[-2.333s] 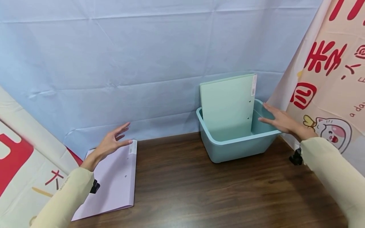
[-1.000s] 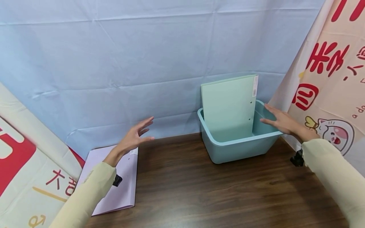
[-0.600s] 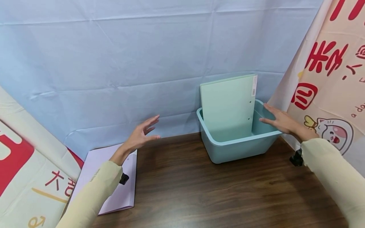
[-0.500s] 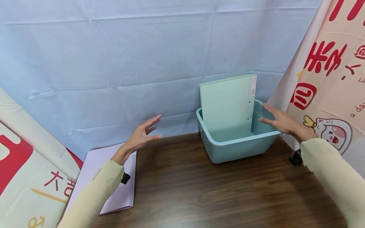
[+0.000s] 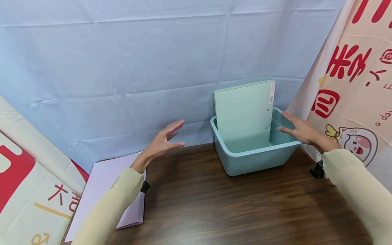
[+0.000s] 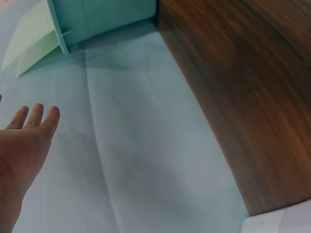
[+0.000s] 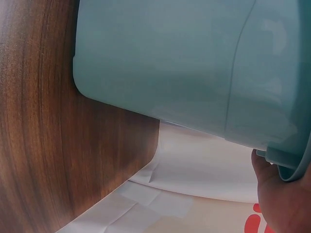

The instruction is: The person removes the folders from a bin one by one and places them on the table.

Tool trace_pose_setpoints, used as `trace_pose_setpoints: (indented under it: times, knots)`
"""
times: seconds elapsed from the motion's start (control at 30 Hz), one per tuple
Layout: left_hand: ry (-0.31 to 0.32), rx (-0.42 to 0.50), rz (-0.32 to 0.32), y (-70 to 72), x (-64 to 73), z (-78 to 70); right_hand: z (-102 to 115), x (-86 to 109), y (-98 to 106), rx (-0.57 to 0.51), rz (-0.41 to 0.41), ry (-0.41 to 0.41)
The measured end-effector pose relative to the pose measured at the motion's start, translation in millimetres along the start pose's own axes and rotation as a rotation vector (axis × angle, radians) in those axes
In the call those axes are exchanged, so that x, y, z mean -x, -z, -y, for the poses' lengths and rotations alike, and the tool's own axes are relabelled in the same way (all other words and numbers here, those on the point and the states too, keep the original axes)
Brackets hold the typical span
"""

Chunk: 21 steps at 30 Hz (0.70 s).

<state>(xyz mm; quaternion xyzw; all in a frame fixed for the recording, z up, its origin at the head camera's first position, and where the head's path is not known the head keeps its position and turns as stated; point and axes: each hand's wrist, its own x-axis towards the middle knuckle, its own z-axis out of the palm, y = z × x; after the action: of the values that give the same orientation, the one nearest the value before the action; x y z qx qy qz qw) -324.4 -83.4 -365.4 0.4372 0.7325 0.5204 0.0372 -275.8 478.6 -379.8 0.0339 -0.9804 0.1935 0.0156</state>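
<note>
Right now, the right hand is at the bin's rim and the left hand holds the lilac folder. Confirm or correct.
The left hand holds nothing: the head view shows it in the air and the lilac folder lying on the table. The rest stands.

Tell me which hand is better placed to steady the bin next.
Probably the right hand: it appears to hold the bin at its right edge. The left hand hangs apart from the bin, nearer the purple folder.

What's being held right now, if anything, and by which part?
The teal bin, by the rim at its right end, in the right hand; how firmly can't be told. The left hand holds nothing.
</note>
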Motion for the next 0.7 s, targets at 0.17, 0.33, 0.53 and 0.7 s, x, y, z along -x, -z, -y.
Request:
trace_pose_setpoints:
  times: [0.17,0.33,0.53,0.7]
  knots:
    - [-0.009,0.012,0.011,-6.0,-10.1,-2.9,0,0.0,0,-0.006,0.007,-0.005]
    - [-0.001,-0.002,0.032,-12.2,-20.4,-6.7,-1,-0.6,2,-0.005,0.002,-0.003]
    - [0.023,-0.02,0.05,-20.4,-31.9,-12.0,-2,-0.3,2,-0.009,0.002,0.008]
    - [0.02,-0.017,0.054,-26.3,-40.6,-14.5,-3,0.6,1,-0.018,0.002,0.021]
